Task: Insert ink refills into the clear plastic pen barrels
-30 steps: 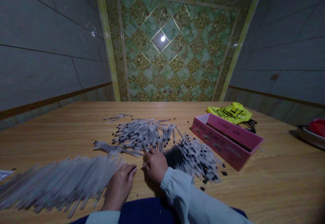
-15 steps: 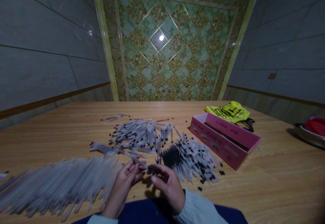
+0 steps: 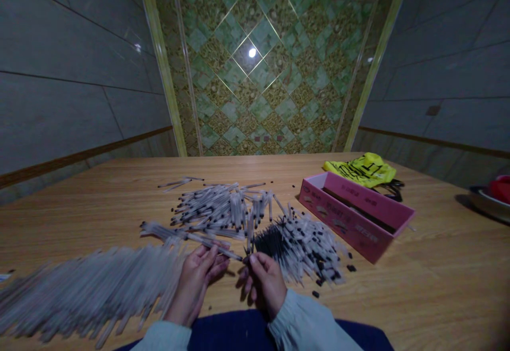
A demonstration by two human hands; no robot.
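Observation:
Between the fingers of my left hand is a slim translucent pen tube, slanting down to a dark end on the right. My right hand pinches a small dark piece at that end; whether it is on the tube or beside it I cannot tell. Left of my hands lies a wide pile of clear tubes. Beyond them spreads a heap of dark-ended pen tubes. Right of my right hand is a pile of thin clear pieces with black tips.
A pink open box stands at the right, behind the black-tipped pile. Behind it lies a yellow bag with black lettering. Small black bits are scattered by the right pile. A bowl with something red shows at the right edge.
My right hand has turned, its fingertips now pinching at the tube's dark end. The tube in my left hand reaches slightly further right. The view has shifted a little.

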